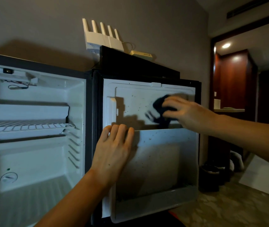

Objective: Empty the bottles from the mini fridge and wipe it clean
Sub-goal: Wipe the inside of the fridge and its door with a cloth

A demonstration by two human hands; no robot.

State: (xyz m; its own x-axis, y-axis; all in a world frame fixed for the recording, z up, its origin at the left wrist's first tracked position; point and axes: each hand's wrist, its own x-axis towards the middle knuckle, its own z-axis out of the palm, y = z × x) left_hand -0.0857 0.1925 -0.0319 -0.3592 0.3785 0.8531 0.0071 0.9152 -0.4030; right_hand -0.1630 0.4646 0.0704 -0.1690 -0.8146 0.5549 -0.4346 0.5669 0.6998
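Left hand [114,149] flat, fingers straight, pressing door shelf [166,161] edge; right hand [184,112] gripping dark cloth [159,106], blurred, apparently against speckled white plastic door [130,102].

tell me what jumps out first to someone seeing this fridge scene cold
The right hand presses a dark cloth against the upper panel of the open fridge door, which is dotted with dark specks. The left hand lies flat on the door's left edge, at the top of the door bin. To the left, the white fridge interior shows a wire shelf and no bottles in view.
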